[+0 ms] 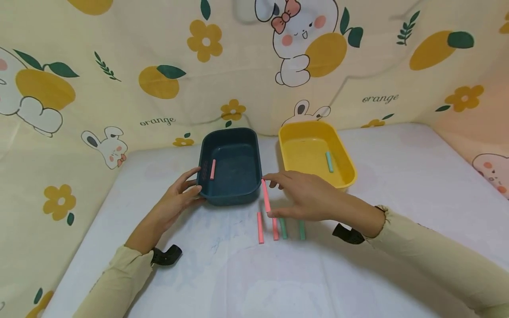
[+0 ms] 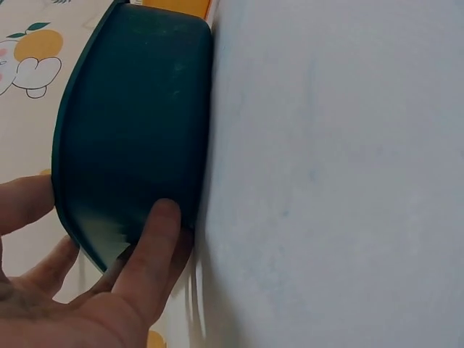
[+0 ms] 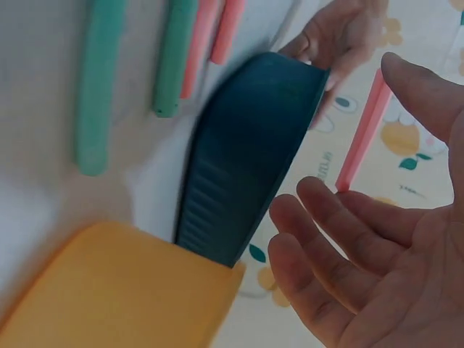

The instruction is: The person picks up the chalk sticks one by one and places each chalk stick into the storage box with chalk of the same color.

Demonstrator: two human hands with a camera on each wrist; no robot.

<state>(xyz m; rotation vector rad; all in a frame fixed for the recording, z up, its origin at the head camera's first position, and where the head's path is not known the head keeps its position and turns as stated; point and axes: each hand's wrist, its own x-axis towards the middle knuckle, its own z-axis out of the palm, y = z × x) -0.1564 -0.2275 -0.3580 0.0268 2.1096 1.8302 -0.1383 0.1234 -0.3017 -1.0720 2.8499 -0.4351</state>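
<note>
My right hand [image 1: 308, 194] pinches a pink chalk stick [image 1: 266, 196] end to end between thumb and a fingertip, beside the right wall of a dark teal tub [image 1: 251, 194]. In the right wrist view, this chalk [image 3: 362, 134] spans the gap from thumb to finger, the other fingers free. My left hand [image 1: 179, 198] touches the tub's near left side with fairly straight, spread fingers; the left wrist view shows fingers [image 2: 156, 239] against its outer wall. One pink chalk [image 1: 212, 169] lies inside the teal tub. Below my right hand, two pink chalks [image 1: 260, 228] and two green chalks [image 1: 302, 230] lie on the table.
A yellow tub [image 1: 350, 176] holding one green chalk [image 1: 329, 161] stands right of the teal tub, partly behind my right hand. A pale cloth [image 1: 246, 282] covers the table. A patterned curtain [image 1: 238, 79] hangs directly behind both tubs.
</note>
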